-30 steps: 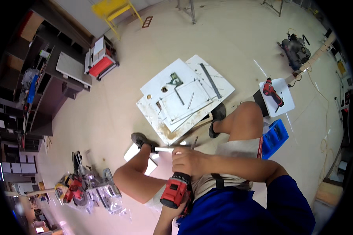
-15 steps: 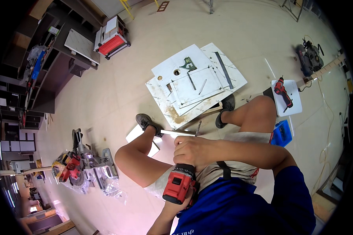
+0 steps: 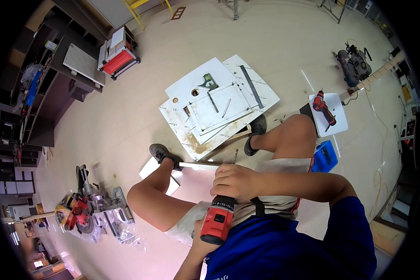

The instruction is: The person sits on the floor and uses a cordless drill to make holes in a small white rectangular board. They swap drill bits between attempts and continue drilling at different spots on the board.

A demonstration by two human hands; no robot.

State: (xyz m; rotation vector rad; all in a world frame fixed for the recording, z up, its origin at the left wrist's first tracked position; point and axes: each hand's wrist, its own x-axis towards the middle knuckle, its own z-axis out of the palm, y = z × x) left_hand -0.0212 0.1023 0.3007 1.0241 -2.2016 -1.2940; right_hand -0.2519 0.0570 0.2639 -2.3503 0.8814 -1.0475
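A red and black cordless drill (image 3: 217, 223) is in front of my belly, its chuck end toward the work boards. My left hand (image 3: 200, 241) is closed around its grip, which is mostly hidden under the drill body. My right hand (image 3: 234, 183) is wrapped around the front end at the chuck, hiding what the fingers hold there. A spiral drill bit (image 3: 235, 156) shows just beyond my right fingers. Past my feet, a stack of white boards (image 3: 177, 126) carries a green combination square (image 3: 209, 81), a pen (image 3: 226, 108) and a long dark ruler (image 3: 252, 87). Sawdust lies on its near corner.
On the right, a second red drill (image 3: 324, 111) lies on a white board (image 3: 339, 122) beside a blue bin (image 3: 325, 157). A mitre saw (image 3: 86, 212) stands at left, a red-fronted table saw (image 3: 119, 60) at back left, and an air compressor (image 3: 353, 65) at back right.
The whole view has shifted, so the boards and tools sit farther left. My right hand stays on the chuck end, and the drill appears slightly more upright in the picture.
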